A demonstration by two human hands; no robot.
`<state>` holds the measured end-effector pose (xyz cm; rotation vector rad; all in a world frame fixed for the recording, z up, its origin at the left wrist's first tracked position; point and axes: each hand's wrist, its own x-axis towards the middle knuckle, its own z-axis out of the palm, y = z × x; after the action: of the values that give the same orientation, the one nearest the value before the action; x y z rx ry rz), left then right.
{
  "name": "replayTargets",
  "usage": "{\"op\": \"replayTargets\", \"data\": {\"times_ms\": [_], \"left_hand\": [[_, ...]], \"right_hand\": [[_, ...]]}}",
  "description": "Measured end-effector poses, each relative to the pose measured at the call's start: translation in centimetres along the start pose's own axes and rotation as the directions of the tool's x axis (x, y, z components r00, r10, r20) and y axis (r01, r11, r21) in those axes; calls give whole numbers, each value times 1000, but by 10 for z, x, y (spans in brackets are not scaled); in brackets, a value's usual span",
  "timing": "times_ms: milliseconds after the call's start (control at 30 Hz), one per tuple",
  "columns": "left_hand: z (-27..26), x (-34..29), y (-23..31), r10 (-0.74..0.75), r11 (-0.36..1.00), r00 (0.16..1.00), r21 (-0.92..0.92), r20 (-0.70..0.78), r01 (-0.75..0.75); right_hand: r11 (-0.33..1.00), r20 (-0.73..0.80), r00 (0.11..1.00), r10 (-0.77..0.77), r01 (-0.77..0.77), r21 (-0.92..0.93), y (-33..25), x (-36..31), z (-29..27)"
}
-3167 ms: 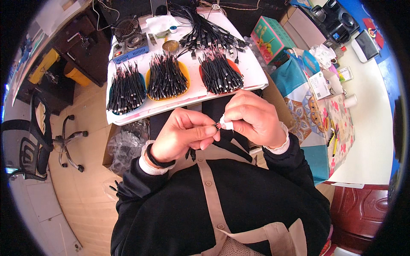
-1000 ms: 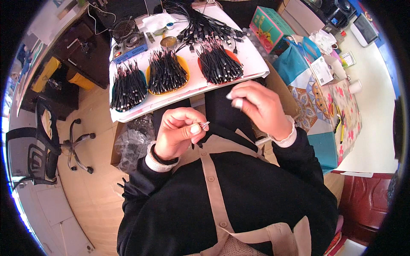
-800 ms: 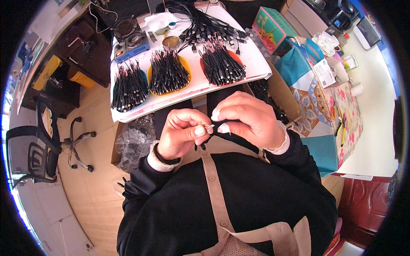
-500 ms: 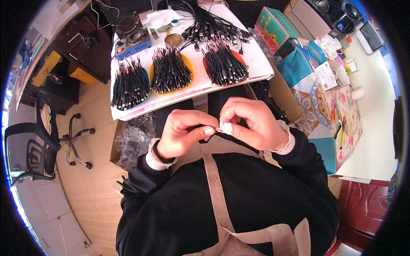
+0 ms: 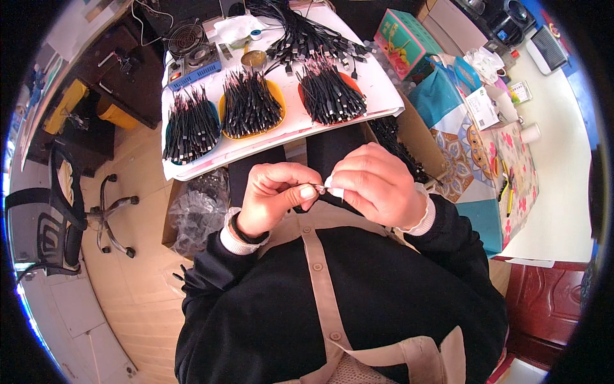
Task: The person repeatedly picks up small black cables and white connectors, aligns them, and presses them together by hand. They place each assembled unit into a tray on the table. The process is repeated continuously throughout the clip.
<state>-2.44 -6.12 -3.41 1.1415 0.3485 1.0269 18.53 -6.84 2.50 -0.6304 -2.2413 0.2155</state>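
My left hand [image 5: 274, 197] is closed, thumb against forefinger, on a thin dark cable [image 5: 319, 189] with a small metallic or wire end; most of it is hidden in the fingers. Fingertips of my right hand [image 5: 378, 182] pinch that same end from the other side. White tape or wrapping [image 5: 336, 191] shows at my right thumb and finger. Both hands meet above my lap, in front of the white table [image 5: 256, 153]. Bundles of short black cables with pinkish wire ends stand in a teal tray [image 5: 216, 144], a yellow tray [image 5: 279, 96] and a red tray [image 5: 362, 95].
Loose black cables [image 5: 307, 38] lie at the table's back, near a blue soldering device [image 5: 195, 73] and a small round tin [image 5: 254, 59]. Beneath the table are a plastic bag [image 5: 199, 217] and a cardboard box [image 5: 422, 144]. A cloth-covered surface [image 5: 473, 160] stands at right, an office chair [image 5: 64, 198] at left.
My right fingers have shifted and straightened somewhat around the cable end. My left hand keeps its pinch. The view has moved slightly.
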Motion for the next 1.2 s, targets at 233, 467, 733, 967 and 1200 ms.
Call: {"op": "replayTargets", "data": {"times_ms": [233, 467, 733, 967, 1200], "left_hand": [[0, 2, -6, -80, 972, 996, -218, 36, 86], [-1, 9, 17, 39, 926, 973, 357, 229, -121], [3, 7, 24, 224, 695, 915, 603, 336, -392], [0, 4, 17, 119, 884, 978, 431, 171, -183], [3, 1, 10, 239, 717, 946, 617, 219, -324]], "right_hand": [[980, 62, 985, -163, 169, -103, 5, 0, -4], [954, 230, 970, 72, -135, 268, 2, -1, -8], [5, 659, 561, 501, -763, 646, -5, -15, -6], [988, 82, 990, 116, -123, 89, -14, -2, -10], [248, 505, 583, 636, -774, 583, -22, -12, -3]]}}
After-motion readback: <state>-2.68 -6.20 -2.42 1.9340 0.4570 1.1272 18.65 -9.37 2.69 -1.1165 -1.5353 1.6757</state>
